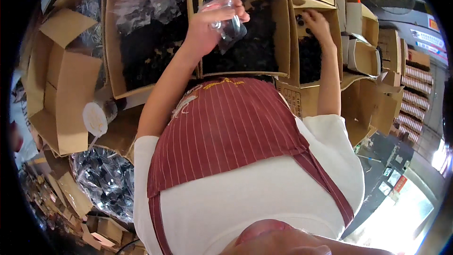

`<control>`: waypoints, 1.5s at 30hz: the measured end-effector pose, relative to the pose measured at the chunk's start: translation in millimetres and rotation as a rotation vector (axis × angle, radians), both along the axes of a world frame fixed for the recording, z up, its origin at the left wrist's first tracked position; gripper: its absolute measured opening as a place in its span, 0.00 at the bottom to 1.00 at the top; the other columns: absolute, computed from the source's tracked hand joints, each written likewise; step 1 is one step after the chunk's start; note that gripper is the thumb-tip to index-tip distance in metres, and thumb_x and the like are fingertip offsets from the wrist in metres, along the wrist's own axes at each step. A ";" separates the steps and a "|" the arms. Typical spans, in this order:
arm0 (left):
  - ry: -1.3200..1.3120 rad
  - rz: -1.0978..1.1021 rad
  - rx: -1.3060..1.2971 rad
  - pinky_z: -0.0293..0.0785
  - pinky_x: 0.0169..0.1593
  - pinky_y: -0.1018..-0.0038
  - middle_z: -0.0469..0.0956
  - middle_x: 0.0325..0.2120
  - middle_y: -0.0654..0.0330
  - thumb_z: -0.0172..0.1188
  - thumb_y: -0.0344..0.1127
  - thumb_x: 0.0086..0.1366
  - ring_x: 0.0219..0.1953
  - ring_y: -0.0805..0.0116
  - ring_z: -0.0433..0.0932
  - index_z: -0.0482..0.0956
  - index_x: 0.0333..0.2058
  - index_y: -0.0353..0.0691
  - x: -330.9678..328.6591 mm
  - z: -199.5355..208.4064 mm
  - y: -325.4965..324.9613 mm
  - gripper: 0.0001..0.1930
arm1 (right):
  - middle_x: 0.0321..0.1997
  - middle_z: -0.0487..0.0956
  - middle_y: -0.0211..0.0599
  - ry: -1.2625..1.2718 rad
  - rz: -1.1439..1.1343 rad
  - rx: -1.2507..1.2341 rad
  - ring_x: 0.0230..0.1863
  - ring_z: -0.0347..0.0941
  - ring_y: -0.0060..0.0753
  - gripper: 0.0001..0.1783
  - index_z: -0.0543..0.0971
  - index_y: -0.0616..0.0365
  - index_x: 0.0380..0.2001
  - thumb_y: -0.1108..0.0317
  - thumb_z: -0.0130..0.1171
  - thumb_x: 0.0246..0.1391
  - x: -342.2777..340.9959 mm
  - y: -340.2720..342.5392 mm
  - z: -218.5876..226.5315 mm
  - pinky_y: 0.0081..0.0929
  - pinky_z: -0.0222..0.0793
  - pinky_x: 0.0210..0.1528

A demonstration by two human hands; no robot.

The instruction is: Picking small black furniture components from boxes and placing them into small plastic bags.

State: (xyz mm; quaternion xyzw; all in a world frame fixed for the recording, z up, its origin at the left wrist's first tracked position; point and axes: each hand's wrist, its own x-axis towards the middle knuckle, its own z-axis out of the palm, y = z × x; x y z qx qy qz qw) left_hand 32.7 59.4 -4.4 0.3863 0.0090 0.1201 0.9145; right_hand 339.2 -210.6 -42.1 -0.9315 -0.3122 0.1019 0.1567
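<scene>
My left hand (211, 27) is closed around a clear plastic bag (232, 32), holding it above the middle cardboard box (281, 42). Some dark small contents seem to show in the bag's lower end. Small black parts (257, 49) fill much of that middle box. To the right, my right hand (318, 26) reaches into a narrower cardboard box (293, 68) with its fingers bent down over small black round parts (309, 56). Whether a part sits between those fingertips is too small to make out.
At the left stands a box (113, 61) of black parts and clear bags (153, 12). An open-flapped carton (71, 99) is farther left, above a large clear bag of black pieces (104, 179). More cartons (365, 56) stand at the right, near stacked striped bundles (415, 99).
</scene>
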 end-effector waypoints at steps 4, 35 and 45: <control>0.017 0.009 -0.198 0.68 0.58 0.62 0.74 0.34 0.56 0.58 0.32 0.60 0.42 0.61 0.74 0.73 0.45 0.32 1.6 0.6 -2.0 0.16 | 0.75 0.52 0.60 0.025 0.262 -0.306 0.74 0.43 0.70 0.43 0.56 0.38 0.73 0.48 0.61 0.56 -5.6 -44.1 -118.4 0.68 0.48 0.69; 0.166 -0.085 0.495 0.73 0.50 0.77 0.79 0.37 0.65 0.69 0.29 0.60 0.43 0.73 0.78 0.77 0.44 0.38 4.1 -29.9 -35.8 0.15 | 0.20 0.72 0.29 1.407 0.140 0.743 0.15 0.59 0.14 0.20 0.78 0.61 0.56 0.70 0.54 0.62 -167.7 76.7 106.9 0.13 0.55 0.15; 0.105 0.048 0.720 0.72 0.52 0.73 0.78 0.41 0.63 0.69 0.31 0.59 0.47 0.73 0.76 0.77 0.49 0.35 1.8 -27.6 -30.6 0.19 | 0.40 0.82 0.35 1.227 0.348 0.643 0.21 0.65 0.12 0.19 0.77 0.60 0.57 0.65 0.46 0.70 -173.5 97.5 116.7 0.13 0.58 0.17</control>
